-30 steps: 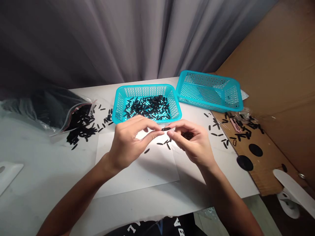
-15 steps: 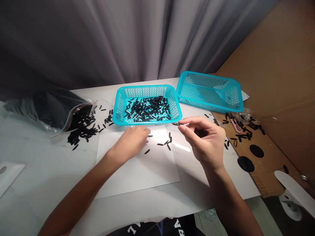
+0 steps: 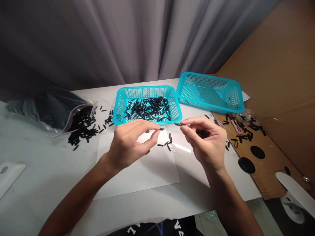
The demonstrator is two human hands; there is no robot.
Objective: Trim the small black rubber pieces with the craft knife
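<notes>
My left hand (image 3: 133, 141) pinches a small, slim black piece (image 3: 161, 129) between thumb and fingertips. Its tip, which seems to be pronged, points toward my right hand (image 3: 206, 137). That hand holds another slim black piece (image 3: 179, 124) between thumb and forefinger, with more black pieces (image 3: 202, 133) tucked in its curled fingers. A small gap separates the two held pieces. Behind my hands stands a turquoise basket (image 3: 118, 109) with many black pieces (image 3: 150, 108) in it. Several loose ones (image 3: 167, 143) lie on a white sheet (image 3: 137, 177) below.
A clear zip bag (image 3: 49, 111) spills black pieces (image 3: 82, 134) at the left. A second turquoise basket (image 3: 209, 105) stands at the back right. On the cardboard at right lie a pink cutter (image 3: 236, 127), black discs (image 3: 246, 165) and scattered black pieces.
My left hand has lifted off the sheet and turned toward the right hand, a black piece now showing in its fingertips. My right hand has barely moved.
</notes>
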